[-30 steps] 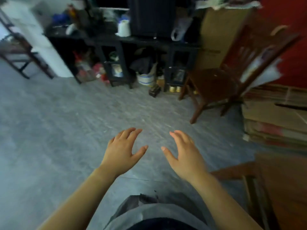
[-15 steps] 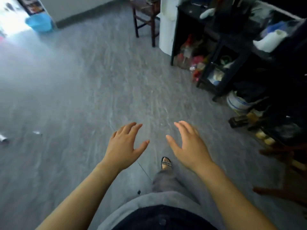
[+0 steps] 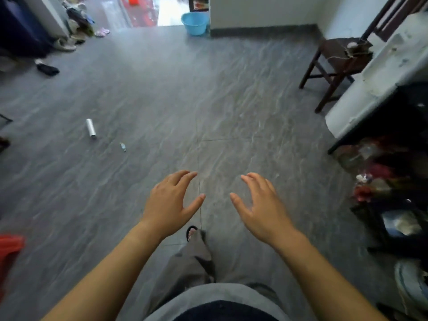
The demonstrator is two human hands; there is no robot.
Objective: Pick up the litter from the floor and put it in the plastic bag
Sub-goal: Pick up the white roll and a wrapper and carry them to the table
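Observation:
My left hand (image 3: 170, 202) and my right hand (image 3: 259, 207) are held out in front of me above the grey floor, palms down, fingers spread and relaxed, holding nothing. A white roll (image 3: 90, 127) lies on the floor to the far left of my hands. A small crumpled scrap of litter (image 3: 123, 146) lies a little to its right, closer to me. No plastic bag is recognisable in view.
A dark wooden chair (image 3: 335, 63) and a black shelf with clutter (image 3: 391, 181) line the right side. A blue basin (image 3: 194, 23) stands by the far doorway. Shoes and a dark sock (image 3: 47, 69) lie at the left; something red (image 3: 9, 251) sits at the left edge.
The view has swung left, away from the shelf and chair towards the open floor and doorway. The roll and scrap have come into clear view. My hands stay open in front.

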